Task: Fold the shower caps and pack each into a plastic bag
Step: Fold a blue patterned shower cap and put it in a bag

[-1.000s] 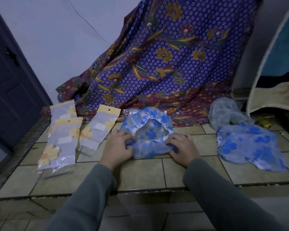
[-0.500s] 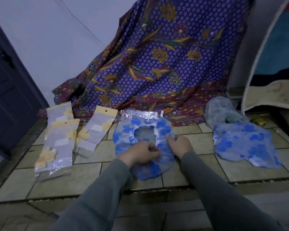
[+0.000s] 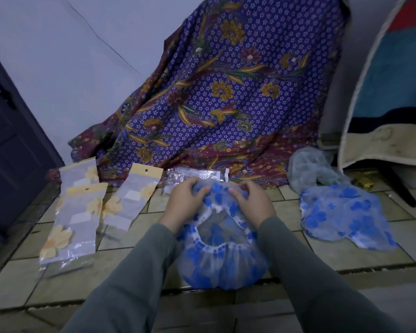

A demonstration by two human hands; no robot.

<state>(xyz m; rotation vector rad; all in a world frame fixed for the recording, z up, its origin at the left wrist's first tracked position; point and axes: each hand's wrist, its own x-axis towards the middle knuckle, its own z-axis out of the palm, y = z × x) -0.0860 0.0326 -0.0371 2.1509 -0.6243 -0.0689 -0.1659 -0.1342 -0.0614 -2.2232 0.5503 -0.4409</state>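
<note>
Both your hands are curled onto the far edge of the blue-flowered shower cap (image 3: pixel 222 255) — your left hand (image 3: pixel 186 203) grips the bunched rim on its side, your right hand (image 3: pixel 251 204) pinches it a little apart, and between them the plastic is gathered into a ridge. The cap lies on the tiled floor (image 3: pixel 135 270) directly under and just nearer to you than your hands, its elastic opening facing up with the white frill showing.

Expect it to handle as very light, thin and limp: it will not hold a crease by itself and will likely slide on the tiles, so press each fold flat before letting go. Judging by how it puckers, the elastic rim is the firmest part — take hold there rather than on the crown, which would just balloon and slip.

A clear plastic bag (image 3: pixel 197 175) lies just beyond your fingertips, touching or nearly touching the cap. To the left of your left hand lie three packed bags (image 3: pixel 82 212) with yellow flowers, overlapping. Well to the right of your right hand waits a second blue cap (image 3: pixel 344 217), unfolded, with a pale cap (image 3: pixel 310 169) behind it.
</note>
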